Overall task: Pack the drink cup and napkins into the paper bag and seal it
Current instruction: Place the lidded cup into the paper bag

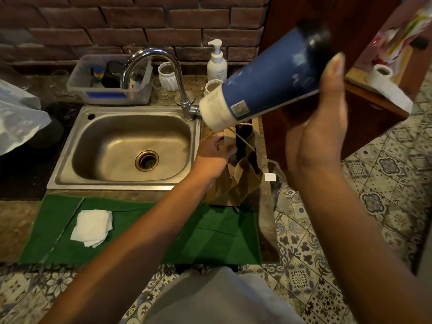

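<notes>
The steel sink takes up the middle of the bench, with a curved chrome tap at its back right corner. In front of it lies a green mat, flat along the bench's near edge.

The drink cup is a tall blue paper cup with faint white markings, a black lid at its upper right end and a cream band around its base. It is tilted steeply, base pointing down and left, in the air above the paper bag. A small square sticker sits on the blue wall near the cream band; its print is too blurred to read. The right hand holds the cup from the right, its grip wrapped round the wall with the thumb pressed against the blue surface.

The paper bag is brown and crumpled, standing on the bench just right of the sink, its mouth open with thin string handles across it. The left hand pinches the bag's left edge, its grip closed on the paper.

The napkins, a small white folded stack, rest on the left part of the green mat, well apart from the bag.

A white pump bottle stands behind the tap; its label has small lettering that cannot be read.
</notes>
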Demonstrator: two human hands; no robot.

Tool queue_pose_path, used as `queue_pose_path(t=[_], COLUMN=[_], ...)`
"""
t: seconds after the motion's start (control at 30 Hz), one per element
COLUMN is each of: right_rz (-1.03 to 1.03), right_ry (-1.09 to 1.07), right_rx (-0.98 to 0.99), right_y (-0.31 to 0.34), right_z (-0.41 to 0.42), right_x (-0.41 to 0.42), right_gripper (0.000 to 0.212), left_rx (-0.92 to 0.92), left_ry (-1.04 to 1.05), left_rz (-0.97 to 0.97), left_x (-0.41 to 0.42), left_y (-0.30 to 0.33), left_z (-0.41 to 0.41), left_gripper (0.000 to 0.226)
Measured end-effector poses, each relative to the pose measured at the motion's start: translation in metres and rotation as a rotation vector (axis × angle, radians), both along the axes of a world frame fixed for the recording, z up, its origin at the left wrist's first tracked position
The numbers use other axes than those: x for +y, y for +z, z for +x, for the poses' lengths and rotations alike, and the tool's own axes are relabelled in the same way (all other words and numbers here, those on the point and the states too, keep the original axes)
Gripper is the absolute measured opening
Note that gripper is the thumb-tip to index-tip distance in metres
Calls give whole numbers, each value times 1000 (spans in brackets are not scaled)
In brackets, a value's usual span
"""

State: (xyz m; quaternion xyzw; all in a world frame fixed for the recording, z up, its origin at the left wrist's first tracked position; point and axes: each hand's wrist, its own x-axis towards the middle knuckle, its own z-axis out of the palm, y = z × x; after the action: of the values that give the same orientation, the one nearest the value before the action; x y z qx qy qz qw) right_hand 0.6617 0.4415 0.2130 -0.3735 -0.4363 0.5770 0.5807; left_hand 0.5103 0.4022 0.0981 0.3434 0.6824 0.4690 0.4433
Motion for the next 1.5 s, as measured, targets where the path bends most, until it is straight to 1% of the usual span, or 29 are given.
queue_pose_path(t=[0.03, 0.1, 0.17, 0.23, 0.27, 0.33, 0.4, 0.5, 0.57, 0.67, 0.73, 0.83, 0.9, 1.03, 1.17, 1.27, 1.33, 1.5], right_rz=[-74, -229, -328, -351, -330, -226, -87, 96, 160, 180, 170, 165, 163, 202, 310, 394, 463, 653], right_ry=[28, 38, 10, -42, -78, -142, -164, -119, -78, 9, 87, 195, 245, 339, 502, 590, 602, 563], right_rx=[38, 91, 130, 94, 45, -82, -229, -437, -540, -653, -693, -767, -827, -946, -1135, -1312, -1439, -1700], right_y=[-6, -19, -26, -36, -42, -47, -49, -55, -60, -70, -75, -78, -77, -73, -64, -61, -62, -63], right_z=[-3, -5, -4, -1, 2, 7, 10, 13, 13, 14, 17, 22, 25, 27, 17, 5, -2, -20], right_x=[-3, -7, -6, -2, 0, 3, 2, -1, -3, -3, -3, 0, 5, 17, 27, 34, 38, 44], right_gripper=[29, 41, 50, 50, 51, 59, 64, 59, 60, 70, 80, 88, 91, 86, 88, 94, 96, 91], left_rx=[-14, -80, -149, -152, -147, -150, -155, -164, -159, -184, -202, -215, -230, -215, -165, -159, -140, -60], left_ry=[22, 91, 124, 108, 80, 26, 23, 25, 10, 2, 1, 12, 20, 3, 4, 10, 9, -1], left_rz=[26, 94, 118, 78, 68, 83, 100, 98, 99, 95, 108, 112, 110, 109, 96, 87, 81, 83], left_x=[0, -2, -3, -2, -2, -3, -5, -6, -7, -10, -11, -14, -16, -23, -27, -28, -28, -29], left_y=[-3, -7, -9, -12, -13, -15, -14, -11, -11, -10, -8, -5, -4, -2, 1, 4, 5, 1], left_z=[1, 4, 4, 1, 0, -1, -2, -4, -5, -6, -8, -10, -12, -19, -24, -27, -29, -31], left_gripper=[29, 40, 41, 36, 31, 24, 24, 28, 30, 29, 28, 31, 34, 32, 31, 30, 30, 29])
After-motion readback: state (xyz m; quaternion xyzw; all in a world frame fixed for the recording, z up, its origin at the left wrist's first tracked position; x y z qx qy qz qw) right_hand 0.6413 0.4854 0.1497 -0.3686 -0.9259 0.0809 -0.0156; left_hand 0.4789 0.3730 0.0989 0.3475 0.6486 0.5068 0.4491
